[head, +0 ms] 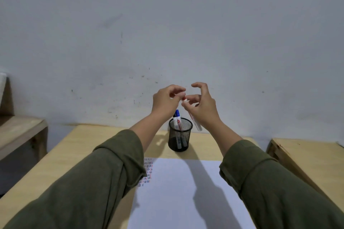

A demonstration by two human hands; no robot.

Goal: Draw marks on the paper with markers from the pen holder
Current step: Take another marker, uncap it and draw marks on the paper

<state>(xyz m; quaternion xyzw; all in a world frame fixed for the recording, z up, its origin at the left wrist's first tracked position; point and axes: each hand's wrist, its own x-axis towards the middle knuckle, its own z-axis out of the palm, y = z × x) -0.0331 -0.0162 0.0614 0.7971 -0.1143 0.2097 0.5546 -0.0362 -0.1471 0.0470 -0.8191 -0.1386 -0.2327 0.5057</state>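
- The right hand (202, 107) pinches a white marker (194, 120) near its red top end, barrel slanting down past the pen holder's rim.
- The left hand (164, 99) has its grip closed at the marker's red tip; what it pinches is hidden.
- The pen holder (179, 136) is a round black mesh cup on the pale wooden counter (83, 147), holding a blue-capped marker (177, 119).
- The white paper (176, 191) lies nearer, with rows of short red, blue and black marks (148, 172).

Scuffed grey wall (167, 24) behind wooden desks (78, 145).
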